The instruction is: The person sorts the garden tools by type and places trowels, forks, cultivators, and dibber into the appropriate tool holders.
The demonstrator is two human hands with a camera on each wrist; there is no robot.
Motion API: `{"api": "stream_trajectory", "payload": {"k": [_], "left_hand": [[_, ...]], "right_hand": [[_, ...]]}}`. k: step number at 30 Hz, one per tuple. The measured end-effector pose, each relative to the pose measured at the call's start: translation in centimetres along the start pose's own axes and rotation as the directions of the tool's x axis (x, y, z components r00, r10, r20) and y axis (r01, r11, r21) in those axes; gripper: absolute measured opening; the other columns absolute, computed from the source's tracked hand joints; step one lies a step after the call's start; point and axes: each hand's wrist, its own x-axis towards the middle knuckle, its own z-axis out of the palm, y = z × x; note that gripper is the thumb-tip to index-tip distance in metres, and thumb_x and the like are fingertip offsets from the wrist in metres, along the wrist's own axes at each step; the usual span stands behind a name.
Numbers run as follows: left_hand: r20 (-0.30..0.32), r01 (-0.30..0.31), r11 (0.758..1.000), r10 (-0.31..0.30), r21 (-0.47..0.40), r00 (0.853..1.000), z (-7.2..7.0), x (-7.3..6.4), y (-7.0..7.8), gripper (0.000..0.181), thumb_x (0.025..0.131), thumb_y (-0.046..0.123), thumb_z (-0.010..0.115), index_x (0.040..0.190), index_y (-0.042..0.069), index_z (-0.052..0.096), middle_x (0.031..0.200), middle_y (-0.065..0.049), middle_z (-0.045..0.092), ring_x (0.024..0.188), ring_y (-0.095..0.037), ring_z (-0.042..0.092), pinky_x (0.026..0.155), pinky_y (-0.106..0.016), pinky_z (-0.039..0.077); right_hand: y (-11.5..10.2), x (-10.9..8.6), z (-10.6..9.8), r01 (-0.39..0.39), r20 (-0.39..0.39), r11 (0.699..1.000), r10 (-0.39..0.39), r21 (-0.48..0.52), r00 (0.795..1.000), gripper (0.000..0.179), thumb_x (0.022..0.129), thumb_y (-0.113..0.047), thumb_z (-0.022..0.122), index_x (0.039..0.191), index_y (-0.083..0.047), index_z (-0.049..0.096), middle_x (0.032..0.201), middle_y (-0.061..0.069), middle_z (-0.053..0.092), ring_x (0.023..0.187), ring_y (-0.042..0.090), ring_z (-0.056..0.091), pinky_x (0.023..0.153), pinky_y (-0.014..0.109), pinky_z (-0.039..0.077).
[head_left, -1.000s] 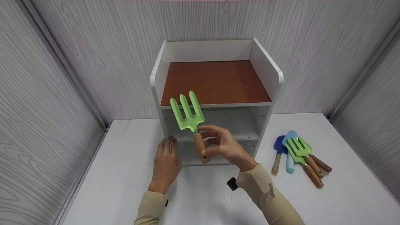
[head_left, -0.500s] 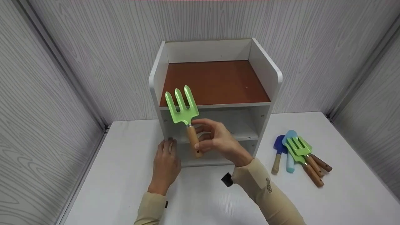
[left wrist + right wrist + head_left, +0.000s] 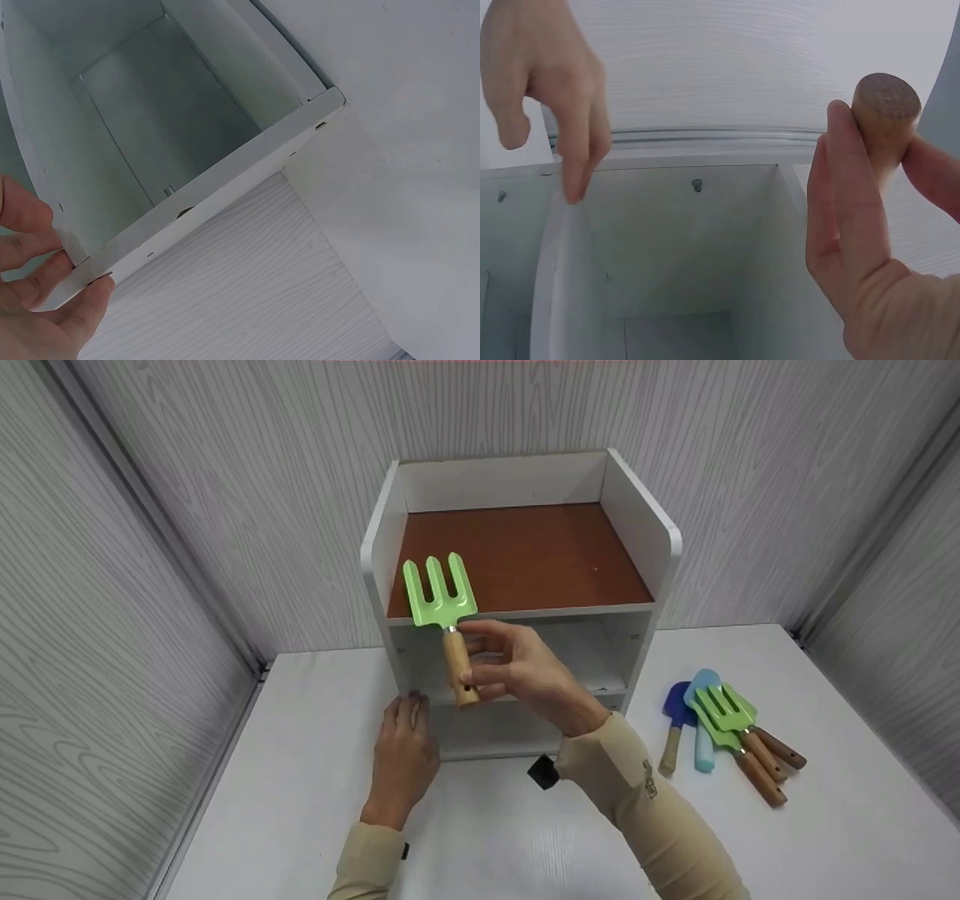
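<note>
A light green three-tined hand fork (image 3: 444, 610) is held up by its wooden handle, tines pointing up and slightly left. My right hand (image 3: 529, 667) pinches that handle between thumb and fingers. In the right wrist view the round wooden end of the handle (image 3: 887, 97) sticks out above the fingertips. Behind the fork stands a white shelf unit (image 3: 652, 521) with a brown top board. My left hand (image 3: 405, 757) grips its left side panel near the lower compartment. Close up in the left wrist view, thumb and fingers of the left hand (image 3: 37, 300) lie on either side of the panel's edge.
To the right on the white table (image 3: 300, 720) lies a pile of hand tools: a dark blue trowel (image 3: 678, 703), a light blue trowel (image 3: 705, 746) and several green-headed ones, including a green fork (image 3: 739, 721). Pale wood-grain panels (image 3: 247, 472) enclose the table at back and sides.
My right hand has raised the hand fork and shifted it a little left, so its tines now overlap the brown top board further up. The left hand stays on the side panel.
</note>
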Motion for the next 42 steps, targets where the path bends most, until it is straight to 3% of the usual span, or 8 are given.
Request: {"api": "stream_trajectory", "payload": {"k": [9,20,31,42], "left_hand": [[-0.008,-0.005,1.000,0.005,-0.002,1.000,-0.4,-0.1,-0.4,0.051,0.075,-0.010,0.076,0.123,-0.017,0.060,0.122,-0.028,0.059,0.113,-0.047,0.058,0.093,-0.049,0.053],[-0.011,0.002,1.000,-0.002,-0.011,1.000,-0.5,0.0,-0.1,0.058,0.071,-0.009,0.083,0.124,-0.016,0.059,0.123,-0.027,0.058,0.115,-0.045,0.057,0.095,-0.047,0.053],[-0.033,-0.013,0.999,0.012,-0.034,0.999,-0.5,0.4,0.4,0.056,0.073,-0.010,0.080,0.125,-0.016,0.059,0.123,-0.028,0.058,0.114,-0.045,0.057,0.096,-0.047,0.053],[0.013,0.014,0.999,-0.013,-0.051,1.000,-1.1,-0.7,0.0,0.054,0.078,-0.007,0.076,0.128,-0.015,0.058,0.127,-0.027,0.056,0.117,-0.045,0.055,0.094,-0.047,0.054]], "right_hand": [[-1.7,1.3,0.2,-0.011,0.037,0.996,0.007,0.091,0.999,0.063,0.091,0.001,0.068,0.149,0.002,0.043,0.132,0.021,0.053,0.116,0.034,0.058,0.087,0.044,0.058],[-3.5,2.8,0.0,-0.041,-0.016,0.987,0.044,0.154,0.999,0.053,0.093,0.005,0.065,0.144,0.005,0.049,0.131,0.019,0.056,0.110,0.029,0.060,0.089,0.042,0.057],[-5.2,3.8,-0.8,-0.114,-0.078,0.982,0.126,0.149,0.989,0.049,0.097,0.002,0.064,0.144,0.004,0.050,0.138,0.017,0.053,0.114,0.030,0.061,0.092,0.040,0.055],[-5.5,5.5,0.1,-0.128,-0.110,0.983,0.143,0.134,0.984,0.047,0.097,-0.001,0.064,0.142,0.002,0.052,0.129,0.017,0.059,0.103,0.027,0.063,0.090,0.037,0.056]]}}
